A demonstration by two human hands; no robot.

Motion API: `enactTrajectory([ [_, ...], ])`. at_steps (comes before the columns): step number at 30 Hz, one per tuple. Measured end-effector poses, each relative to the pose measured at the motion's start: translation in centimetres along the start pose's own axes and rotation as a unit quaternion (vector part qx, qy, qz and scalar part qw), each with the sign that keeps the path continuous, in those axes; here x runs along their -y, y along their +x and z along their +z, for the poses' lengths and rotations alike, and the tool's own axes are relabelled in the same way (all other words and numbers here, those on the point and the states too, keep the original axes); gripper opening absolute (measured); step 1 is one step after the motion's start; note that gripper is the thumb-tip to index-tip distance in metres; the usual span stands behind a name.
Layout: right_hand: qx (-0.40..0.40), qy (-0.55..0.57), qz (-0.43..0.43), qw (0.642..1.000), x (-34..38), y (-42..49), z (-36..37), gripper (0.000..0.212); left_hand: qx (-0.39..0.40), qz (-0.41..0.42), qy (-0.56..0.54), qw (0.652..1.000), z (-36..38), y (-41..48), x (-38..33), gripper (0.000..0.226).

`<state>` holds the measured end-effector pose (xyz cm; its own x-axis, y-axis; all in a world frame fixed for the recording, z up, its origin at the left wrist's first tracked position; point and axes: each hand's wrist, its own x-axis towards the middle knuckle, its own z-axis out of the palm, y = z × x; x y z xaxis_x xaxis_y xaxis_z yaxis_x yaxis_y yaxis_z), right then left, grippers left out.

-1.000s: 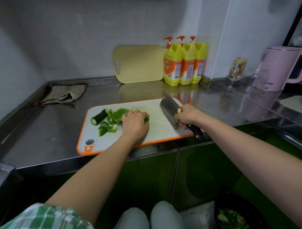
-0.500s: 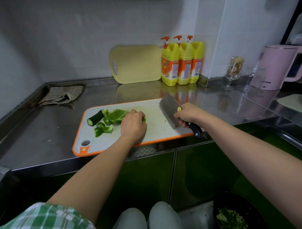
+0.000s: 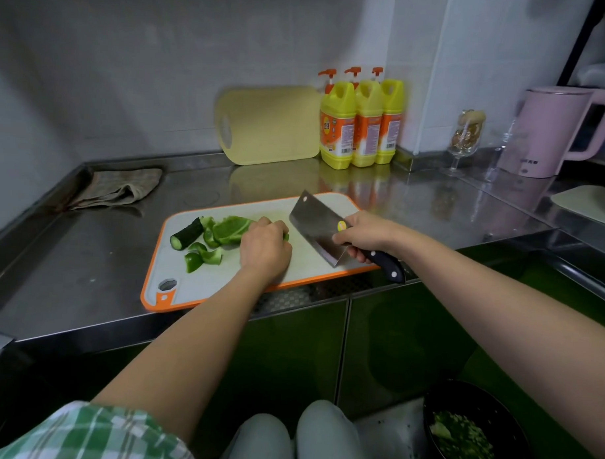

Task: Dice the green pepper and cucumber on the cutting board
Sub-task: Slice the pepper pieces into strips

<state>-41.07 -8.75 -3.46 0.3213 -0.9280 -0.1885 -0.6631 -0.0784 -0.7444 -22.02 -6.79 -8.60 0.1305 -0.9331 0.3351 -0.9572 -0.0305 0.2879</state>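
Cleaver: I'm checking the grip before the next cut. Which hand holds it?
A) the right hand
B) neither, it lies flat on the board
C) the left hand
A: the right hand grips the cleaver by its dark handle, while the left hand holds the pepper.

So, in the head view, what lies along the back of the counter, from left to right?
Folded cloth → yellow board leaning on the wall → three yellow bottles → stemmed glass → pink kettle.
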Motion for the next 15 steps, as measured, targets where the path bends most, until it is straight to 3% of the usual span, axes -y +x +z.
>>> enactTrajectory([
  [7, -0.073, 0.003, 0.045, 0.996, -1.1, 0.4, -1.5, 0.026, -0.005, 0.004, 0.004, 1.0, -0.1, -0.1, 0.0, 0.034],
  [12, -0.004, 0.001, 0.007, 1.0, 0.2, 0.1, -0.2, 0.025, 0.003, 0.003, 0.007, 1.0, -0.1, 0.1, 0.0, 0.033],
  [15, -0.017, -0.003, 0.028, 0.999, 0.0, 0.4, 0.0, 0.023, 0.003, 0.006, 0.006, 1.0, -0.1, 0.2, 0.2, 0.033],
])
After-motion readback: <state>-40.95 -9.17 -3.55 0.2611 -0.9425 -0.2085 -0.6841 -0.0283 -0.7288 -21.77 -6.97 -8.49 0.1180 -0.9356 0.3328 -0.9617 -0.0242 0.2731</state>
